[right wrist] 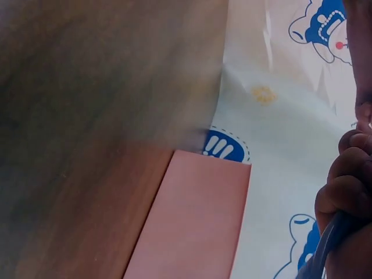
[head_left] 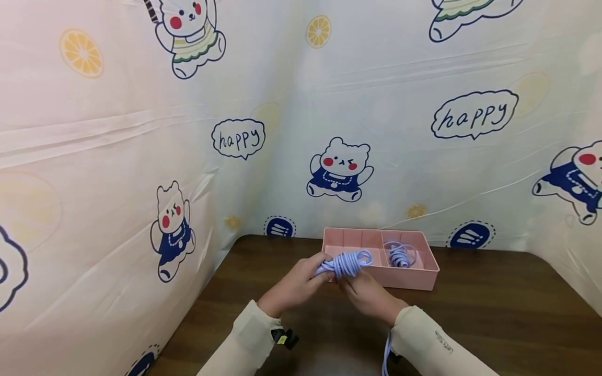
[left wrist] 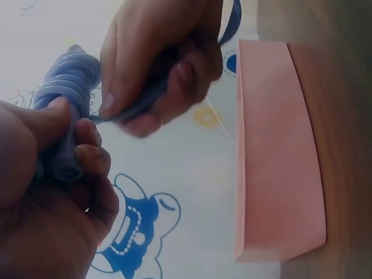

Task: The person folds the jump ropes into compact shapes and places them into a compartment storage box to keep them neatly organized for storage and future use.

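A wound bundle of pale blue-lavender cord is held up over the near edge of a pink box. My left hand grips it, thumb pressed on the coils in the left wrist view. A rounded end of the bundle pokes out below that thumb. Close to the bundle's right side, my right hand holds a strand of the same cord between curled fingers. Part of this strand shows below the right hand in the right wrist view. The cord's loose length hangs by the right sleeve.
The pink box stands towards the back of the dark wooden table, split by a divider. Its right compartment holds another coiled lavender cord. A printed cloth with bears hangs behind and at the sides.
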### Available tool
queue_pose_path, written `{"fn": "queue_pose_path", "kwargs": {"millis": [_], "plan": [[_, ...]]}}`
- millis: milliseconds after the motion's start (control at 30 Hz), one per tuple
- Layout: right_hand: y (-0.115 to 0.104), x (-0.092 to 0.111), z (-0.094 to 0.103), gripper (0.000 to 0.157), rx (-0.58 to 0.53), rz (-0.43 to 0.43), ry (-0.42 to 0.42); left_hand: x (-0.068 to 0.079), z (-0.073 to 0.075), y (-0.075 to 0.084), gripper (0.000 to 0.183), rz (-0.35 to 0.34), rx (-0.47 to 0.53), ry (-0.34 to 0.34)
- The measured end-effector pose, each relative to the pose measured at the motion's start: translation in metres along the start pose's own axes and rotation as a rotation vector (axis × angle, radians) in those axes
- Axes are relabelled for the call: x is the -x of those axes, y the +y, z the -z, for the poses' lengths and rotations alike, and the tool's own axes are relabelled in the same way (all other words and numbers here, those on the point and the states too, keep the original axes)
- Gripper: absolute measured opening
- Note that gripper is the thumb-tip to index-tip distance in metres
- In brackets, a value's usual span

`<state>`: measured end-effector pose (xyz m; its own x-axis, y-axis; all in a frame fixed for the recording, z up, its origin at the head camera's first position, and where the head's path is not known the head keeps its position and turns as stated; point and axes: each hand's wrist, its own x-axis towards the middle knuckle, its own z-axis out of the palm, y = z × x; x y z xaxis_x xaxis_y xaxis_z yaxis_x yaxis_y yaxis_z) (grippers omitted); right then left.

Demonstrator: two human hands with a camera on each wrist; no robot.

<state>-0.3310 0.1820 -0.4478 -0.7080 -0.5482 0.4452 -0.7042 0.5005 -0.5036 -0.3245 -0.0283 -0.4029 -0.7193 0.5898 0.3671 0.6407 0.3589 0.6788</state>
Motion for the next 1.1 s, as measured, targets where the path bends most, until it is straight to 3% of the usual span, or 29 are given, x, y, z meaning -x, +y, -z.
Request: {"fn": "queue_pose_path", "kwargs": {"millis": [233,433,600,700,800,967,1100], "plan": [[-0.008,0.005,0.0,0.029,0.034,-0.047,-0.093,-0.001,0.005,-0.008,0.03,0.084,-0.033,0.068],[-0.015,0.011,0.001,0.02,0.134,0.009,-0.086,-0.003,0.007,-0.01,0.035,0.187,-0.065,0.124],[-0.029,0.014,0.004,0.02,0.421,0.156,-0.031,-0.004,0.006,-0.01,0.031,0.269,-0.097,0.142],[-0.04,0.016,0.009,0.022,0.645,0.258,0.002,-0.004,0.003,-0.009,0.027,0.276,-0.135,0.133],[-0.05,0.015,0.018,0.019,0.798,0.34,-0.01,-0.003,0.0,-0.008,0.024,0.265,-0.155,0.121],[-0.059,0.008,0.037,0.011,0.919,0.493,-0.016,-0.003,-0.005,-0.005,0.023,0.25,-0.182,0.092],[-0.062,0.001,0.051,0.009,0.96,0.566,-0.047,-0.004,-0.007,-0.006,0.025,0.242,-0.217,0.025]]}}
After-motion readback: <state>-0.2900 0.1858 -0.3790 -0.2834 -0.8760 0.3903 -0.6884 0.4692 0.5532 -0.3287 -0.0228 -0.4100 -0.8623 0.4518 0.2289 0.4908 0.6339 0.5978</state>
